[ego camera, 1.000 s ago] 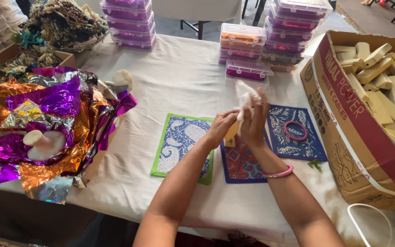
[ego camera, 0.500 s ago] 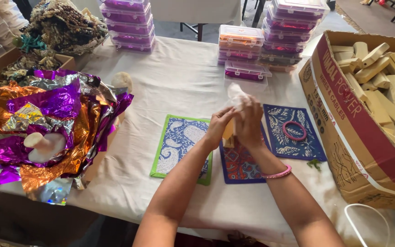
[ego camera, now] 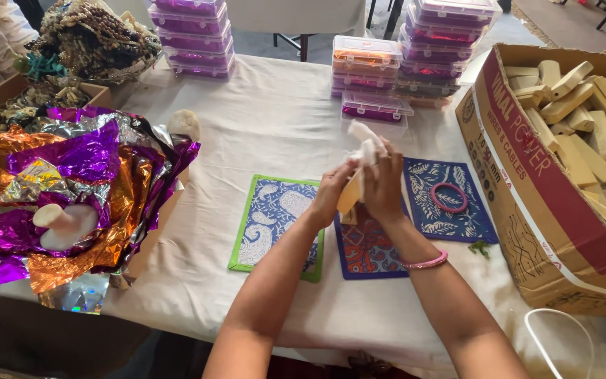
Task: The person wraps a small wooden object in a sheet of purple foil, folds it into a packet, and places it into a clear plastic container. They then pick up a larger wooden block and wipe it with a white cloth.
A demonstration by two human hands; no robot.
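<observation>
A wooden block (ego camera: 349, 193) is held above the red mat (ego camera: 367, 245), clamped in the left hand (ego camera: 331, 193) while the right hand (ego camera: 381, 186) grips a white cloth (ego camera: 366, 144) against it. The block is best kept steady and every face rubbed evenly.

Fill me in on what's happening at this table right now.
A person holds a pale wooden block up between the left hand and right hand, with a white cloth bunched against its top. Beneath the hands, three printed fabric mats lie on the white tablecloth; the blue mat carries a pink ring. A cardboard box of similar wooden blocks stands at the right, crumpled foil at the left, and stacked plastic cases behind.
</observation>
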